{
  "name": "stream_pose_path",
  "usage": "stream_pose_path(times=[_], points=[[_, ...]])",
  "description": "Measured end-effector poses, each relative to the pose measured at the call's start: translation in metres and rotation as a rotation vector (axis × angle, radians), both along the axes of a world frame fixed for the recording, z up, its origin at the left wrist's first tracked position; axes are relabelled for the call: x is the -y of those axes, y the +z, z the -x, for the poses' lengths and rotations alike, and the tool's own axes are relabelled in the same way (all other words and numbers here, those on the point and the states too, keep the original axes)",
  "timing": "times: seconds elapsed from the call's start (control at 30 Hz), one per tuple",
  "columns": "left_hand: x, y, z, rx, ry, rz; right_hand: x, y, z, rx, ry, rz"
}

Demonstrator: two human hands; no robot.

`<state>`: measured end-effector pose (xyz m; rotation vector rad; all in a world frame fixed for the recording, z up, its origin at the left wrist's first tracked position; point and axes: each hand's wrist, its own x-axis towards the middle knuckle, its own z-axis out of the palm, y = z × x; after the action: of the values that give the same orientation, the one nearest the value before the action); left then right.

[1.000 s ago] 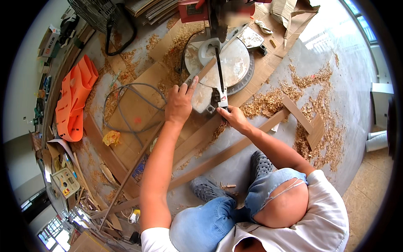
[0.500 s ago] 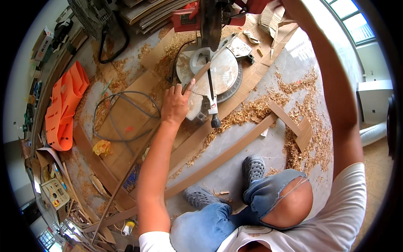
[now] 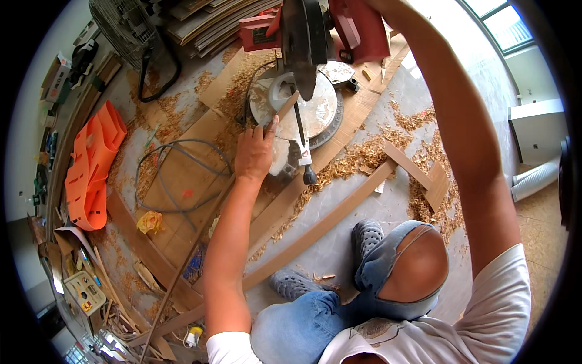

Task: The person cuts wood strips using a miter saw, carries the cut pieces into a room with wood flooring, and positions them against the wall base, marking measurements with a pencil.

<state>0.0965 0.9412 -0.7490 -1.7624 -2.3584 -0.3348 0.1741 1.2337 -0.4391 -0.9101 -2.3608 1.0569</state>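
Note:
My left hand (image 3: 254,150) is closed on a narrow wood strip (image 3: 287,107), thumb and fingers pressing it onto the round table (image 3: 319,110) of a miter saw. The strip's tip reaches the dark slot, right by the saw blade (image 3: 301,51). The blade hangs just above the tip; whether it touches is unclear. At the top edge my right hand (image 3: 383,7) is on the handle side of the red saw head (image 3: 364,33), its fingers mostly cut off by the frame. Behind my left wrist the strip seems to run on toward the lower left.
A grey cable (image 3: 171,145) lies coiled on cardboard left of the saw. Long boards (image 3: 327,224) and wood shavings (image 3: 364,148) cover the floor before my shoes (image 3: 368,236). Orange folded material (image 3: 94,167), a fan (image 3: 124,30) and stacked panels (image 3: 209,27) stand around.
The red saw head and blade have come down toward the strip, my right hand moving with them. My left hand keeps its hold on the strip. The whole view has shifted slightly.

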Motion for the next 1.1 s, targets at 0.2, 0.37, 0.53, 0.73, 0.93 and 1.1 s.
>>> stream_pose_path(times=[0.2,0.37,0.53,0.73,0.93,1.1], points=[[0.003,-0.002,0.002,0.043,-0.01,-0.021,0.028,-0.026,-0.014,-0.195,-0.109,0.059],[-0.002,0.001,-0.001,0.05,-0.028,-0.073,0.031,-0.03,-0.022,-0.226,-0.13,0.067],[0.001,0.0,0.003,0.062,-0.018,-0.016,0.047,-0.033,-0.03,-0.228,-0.157,0.029],[0.003,-0.002,0.004,0.068,-0.014,0.005,0.075,-0.032,-0.036,-0.286,-0.173,0.063],[0.004,-0.003,0.004,0.08,-0.03,-0.008,0.07,-0.048,-0.045,-0.31,-0.155,0.049],[0.003,-0.002,0.006,0.059,-0.042,-0.037,0.065,-0.084,-0.066,-0.261,-0.178,-0.15]])
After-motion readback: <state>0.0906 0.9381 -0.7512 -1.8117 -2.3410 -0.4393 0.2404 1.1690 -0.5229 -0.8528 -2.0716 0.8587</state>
